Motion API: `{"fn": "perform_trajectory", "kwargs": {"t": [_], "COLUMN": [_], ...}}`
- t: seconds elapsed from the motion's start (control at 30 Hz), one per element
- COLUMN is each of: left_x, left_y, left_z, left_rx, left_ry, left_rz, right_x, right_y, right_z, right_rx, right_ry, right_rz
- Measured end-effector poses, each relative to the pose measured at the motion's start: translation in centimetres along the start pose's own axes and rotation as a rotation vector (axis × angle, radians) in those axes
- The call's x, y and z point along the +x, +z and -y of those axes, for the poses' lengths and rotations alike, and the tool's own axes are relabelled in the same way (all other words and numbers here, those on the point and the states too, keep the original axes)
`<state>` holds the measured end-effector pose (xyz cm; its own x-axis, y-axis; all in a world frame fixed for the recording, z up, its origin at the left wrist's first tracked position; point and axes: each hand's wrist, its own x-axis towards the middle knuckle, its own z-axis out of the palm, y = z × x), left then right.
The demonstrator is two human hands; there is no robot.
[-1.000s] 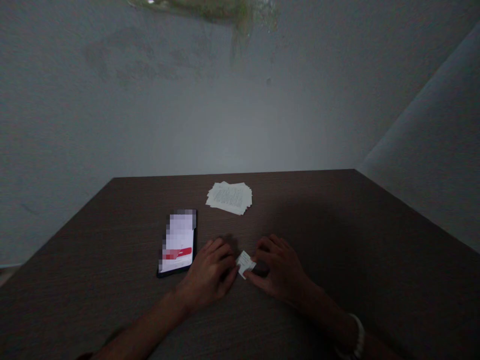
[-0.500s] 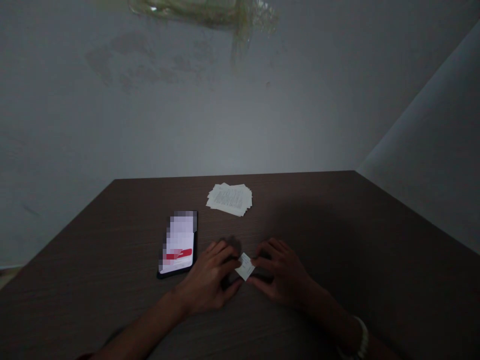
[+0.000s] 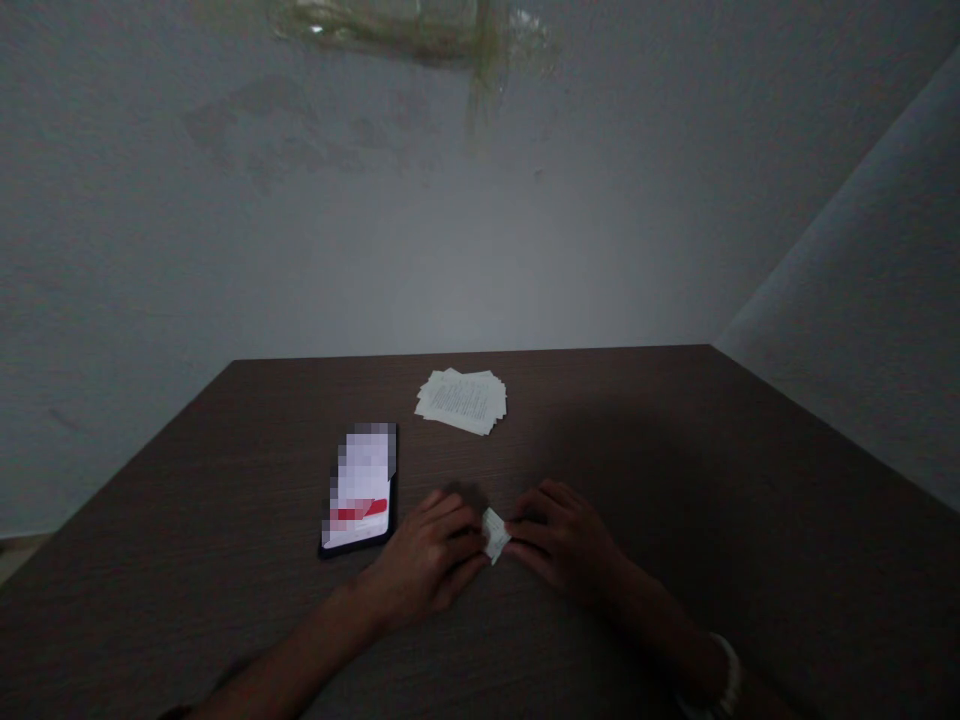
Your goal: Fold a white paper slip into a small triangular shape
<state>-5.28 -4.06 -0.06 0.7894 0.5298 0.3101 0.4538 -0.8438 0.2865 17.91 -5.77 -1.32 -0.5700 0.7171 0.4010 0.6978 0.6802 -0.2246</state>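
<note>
Between my two hands is a small folded piece of printed paper (image 3: pixel 495 534), just above or on the dark wooden table. My left hand (image 3: pixel 435 550) pinches its left side with thumb and fingers. From the other side, my right hand (image 3: pixel 562 535) grips the right corner between thumb and forefinger. The fingertips hide the paper's outer edges. A pale beaded bracelet (image 3: pixel 729 675) circles my right wrist.
A phone (image 3: pixel 360 490) with a lit, partly blurred screen lies left of my left hand. Beyond my hands sits a loose stack of printed paper sheets (image 3: pixel 463 400). The table (image 3: pixel 750 480) meets a stained wall (image 3: pixel 450 240) at its far edge.
My right thumb has closed in toward the forefinger on the paper's right corner. The paper, flat and diamond-shaped before, now looks narrower and creased. The view has shifted slightly.
</note>
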Motion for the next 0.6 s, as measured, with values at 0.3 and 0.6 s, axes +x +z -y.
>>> {"fn": "perform_trajectory", "kwargs": {"t": [0.3,0.6], "left_x": [0.05,0.03], "left_y": [-0.10,-0.06], "left_z": [-0.18,-0.10], "left_rx": [0.025,0.041], "left_ry": [0.017,-0.020], "left_rz": [-0.038,-0.074], "right_x": [-0.23,0.00], "right_y": [0.03,0.00], "right_z": [-0.17,0.03], "right_rx": [0.016,0.075], "right_ry": [-0.047,-0.005], "right_rz": [0.009,0.001]}}
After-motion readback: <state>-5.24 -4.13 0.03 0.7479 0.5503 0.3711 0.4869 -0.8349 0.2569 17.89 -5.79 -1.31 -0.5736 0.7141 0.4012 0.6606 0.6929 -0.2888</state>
